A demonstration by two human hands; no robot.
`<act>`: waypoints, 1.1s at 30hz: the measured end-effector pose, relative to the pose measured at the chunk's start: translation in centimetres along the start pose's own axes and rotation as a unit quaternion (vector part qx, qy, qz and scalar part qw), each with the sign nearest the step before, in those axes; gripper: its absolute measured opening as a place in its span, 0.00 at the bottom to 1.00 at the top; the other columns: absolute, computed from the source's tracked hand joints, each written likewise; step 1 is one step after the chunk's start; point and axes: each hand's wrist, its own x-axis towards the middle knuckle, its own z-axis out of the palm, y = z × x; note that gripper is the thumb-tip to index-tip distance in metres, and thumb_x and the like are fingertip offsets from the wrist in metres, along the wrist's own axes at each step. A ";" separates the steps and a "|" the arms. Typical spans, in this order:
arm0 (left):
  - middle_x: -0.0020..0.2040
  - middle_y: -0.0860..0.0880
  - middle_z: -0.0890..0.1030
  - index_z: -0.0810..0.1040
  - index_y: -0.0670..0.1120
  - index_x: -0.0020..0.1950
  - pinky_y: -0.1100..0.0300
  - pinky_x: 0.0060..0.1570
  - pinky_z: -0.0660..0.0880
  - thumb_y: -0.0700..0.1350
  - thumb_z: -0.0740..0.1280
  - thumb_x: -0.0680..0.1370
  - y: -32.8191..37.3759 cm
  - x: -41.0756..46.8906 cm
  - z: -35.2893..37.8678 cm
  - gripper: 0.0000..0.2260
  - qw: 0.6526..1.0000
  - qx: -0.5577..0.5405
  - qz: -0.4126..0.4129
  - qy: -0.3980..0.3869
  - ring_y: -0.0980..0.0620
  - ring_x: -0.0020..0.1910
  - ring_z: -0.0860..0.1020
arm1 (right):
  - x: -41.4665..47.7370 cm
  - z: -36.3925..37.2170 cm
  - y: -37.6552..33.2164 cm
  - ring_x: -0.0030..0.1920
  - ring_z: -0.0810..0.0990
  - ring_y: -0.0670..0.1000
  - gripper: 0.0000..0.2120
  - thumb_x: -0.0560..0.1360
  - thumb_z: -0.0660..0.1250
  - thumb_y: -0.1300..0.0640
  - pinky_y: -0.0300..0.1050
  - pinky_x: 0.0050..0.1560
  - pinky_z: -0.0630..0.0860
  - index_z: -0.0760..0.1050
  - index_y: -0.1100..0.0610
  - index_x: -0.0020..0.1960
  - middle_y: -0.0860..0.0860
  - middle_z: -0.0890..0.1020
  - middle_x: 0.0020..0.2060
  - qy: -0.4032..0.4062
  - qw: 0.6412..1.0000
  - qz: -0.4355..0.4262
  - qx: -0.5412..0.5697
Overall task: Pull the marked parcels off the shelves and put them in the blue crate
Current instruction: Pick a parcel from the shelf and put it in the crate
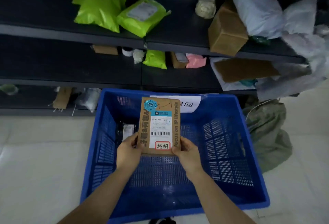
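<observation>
— What have your hands got right now?

— A flat brown cardboard parcel (159, 125), held between both of them above the blue crate (231, 152). My left hand (128, 149) is clamped on its lower left edge, thumb on the printed face and the fingers curled behind. My right hand (187, 150) grips the lower right corner the same way. Neither hand is spread; both are closed on the cardboard.

— How is the parcel sitting?

— Face up towards me, long side running away from me, the near end in my grip and the far end reaching towards the crate's far wall. Its white shipping label (160, 129) shows a barcode, and at the near end of the label there is a red-outlined mark (162, 145) with handwritten characters.

— And your arms?

— Both forearms are bare and stretched forward over the crate's near rim, converging on the parcel, wrists fairly straight.

— Anything in the crate?

— One dark packet (127, 131) lies on the bottom near the left wall, just left of my left hand. A white paper sign (188, 105) is on the far wall, partly hidden by the parcel.

— Where is the crate?

— On the pale floor, against the dark shelves (71, 35). Above it on the shelves sit green mailer bags (101, 4), a brown box (226, 33), a pink packet (195, 61) and white bags (258, 10) to the right
</observation>
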 end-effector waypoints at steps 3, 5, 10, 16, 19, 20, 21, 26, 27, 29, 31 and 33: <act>0.50 0.52 0.80 0.75 0.52 0.68 0.69 0.34 0.68 0.39 0.64 0.79 -1.7 1.9 3.6 0.18 0.999 0.021 -0.039 0.004 0.59 0.44 0.74 | 3.3 -0.9 2.4 0.52 0.82 0.45 0.19 0.73 0.68 0.69 0.42 0.55 0.77 0.78 0.43 0.46 0.45 0.84 0.48 -0.005 1.000 0.012 -0.016; 0.52 0.53 0.79 0.74 0.53 0.69 0.68 0.34 0.68 0.41 0.64 0.79 -3.4 3.8 5.8 0.19 0.998 0.035 -0.055 0.001 0.59 0.45 0.75 | 6.0 -1.0 4.4 0.52 0.82 0.45 0.18 0.73 0.68 0.68 0.41 0.55 0.77 0.79 0.44 0.48 0.45 0.84 0.48 -0.011 0.999 0.028 -0.021; 0.59 0.50 0.81 0.75 0.52 0.68 0.66 0.35 0.71 0.40 0.64 0.78 -10.0 9.6 10.2 0.19 0.993 0.061 -0.103 -0.006 0.56 0.48 0.77 | 13.1 0.5 10.5 0.52 0.82 0.46 0.19 0.73 0.70 0.66 0.45 0.58 0.77 0.78 0.41 0.46 0.44 0.84 0.48 -0.021 0.997 0.046 -0.053; 0.56 0.50 0.82 0.73 0.52 0.70 0.55 0.41 0.78 0.39 0.63 0.79 -18.6 17.3 14.6 0.20 0.988 0.086 -0.125 0.000 0.55 0.43 0.78 | 21.8 4.2 19.0 0.49 0.81 0.44 0.14 0.74 0.70 0.64 0.37 0.51 0.75 0.79 0.44 0.48 0.40 0.82 0.44 -0.030 0.996 0.061 -0.059; 0.56 0.47 0.83 0.72 0.52 0.70 0.56 0.36 0.76 0.40 0.64 0.79 -23.1 21.1 16.6 0.20 0.985 0.119 -0.125 0.000 0.51 0.42 0.79 | 26.0 6.0 23.2 0.47 0.79 0.42 0.12 0.76 0.68 0.62 0.31 0.46 0.73 0.79 0.51 0.57 0.42 0.81 0.45 -0.021 0.996 0.063 -0.063; 0.55 0.47 0.83 0.73 0.52 0.70 0.57 0.35 0.76 0.40 0.65 0.78 -24.7 22.2 17.2 0.20 0.984 0.128 -0.121 0.000 0.50 0.42 0.79 | 27.4 6.7 24.5 0.45 0.79 0.40 0.12 0.76 0.68 0.62 0.29 0.45 0.73 0.79 0.52 0.58 0.42 0.81 0.45 -0.023 0.996 0.062 -0.065; 0.55 0.46 0.83 0.73 0.52 0.70 0.56 0.35 0.75 0.40 0.65 0.78 -25.9 23.3 17.7 0.20 0.984 0.132 -0.117 0.002 0.49 0.41 0.80 | 28.6 7.2 25.5 0.44 0.78 0.38 0.13 0.76 0.68 0.63 0.28 0.45 0.73 0.79 0.53 0.59 0.42 0.80 0.45 -0.023 0.995 0.058 -0.071; 0.55 0.44 0.83 0.73 0.51 0.70 0.61 0.32 0.70 0.38 0.62 0.79 -31.7 28.2 20.5 0.20 0.982 0.165 -0.092 0.003 0.48 0.38 0.78 | 34.8 10.0 31.5 0.50 0.79 0.47 0.14 0.76 0.67 0.64 0.38 0.54 0.74 0.78 0.59 0.61 0.46 0.80 0.47 -0.003 0.994 0.052 -0.097; 0.56 0.44 0.82 0.73 0.50 0.70 0.60 0.36 0.70 0.39 0.62 0.79 -32.5 28.9 20.9 0.20 0.980 0.175 -0.093 0.000 0.46 0.43 0.79 | 35.7 10.6 32.6 0.49 0.78 0.47 0.13 0.76 0.67 0.64 0.41 0.54 0.75 0.79 0.59 0.61 0.47 0.81 0.48 0.002 0.993 0.051 -0.108; 0.54 0.43 0.82 0.76 0.49 0.67 0.58 0.38 0.70 0.41 0.63 0.79 -33.9 30.0 21.7 0.16 0.979 0.184 -0.087 -0.004 0.43 0.48 0.79 | 37.3 11.5 34.3 0.48 0.79 0.49 0.13 0.76 0.68 0.63 0.47 0.57 0.77 0.79 0.59 0.60 0.53 0.83 0.51 0.012 0.992 0.051 -0.113; 0.50 0.42 0.82 0.79 0.46 0.62 0.57 0.38 0.71 0.44 0.62 0.80 -34.8 30.7 22.1 0.13 0.978 0.198 -0.064 -0.007 0.41 0.48 0.79 | 38.4 12.3 35.6 0.49 0.79 0.48 0.13 0.75 0.69 0.63 0.45 0.56 0.77 0.80 0.60 0.59 0.54 0.84 0.53 0.019 0.993 0.052 -0.105; 0.50 0.41 0.82 0.79 0.44 0.60 0.55 0.38 0.74 0.42 0.61 0.80 -35.5 31.2 22.3 0.12 0.975 0.222 -0.029 0.002 0.40 0.46 0.79 | 39.2 12.9 36.3 0.49 0.79 0.47 0.13 0.76 0.68 0.63 0.42 0.54 0.76 0.79 0.59 0.60 0.52 0.84 0.52 0.024 0.993 0.047 -0.104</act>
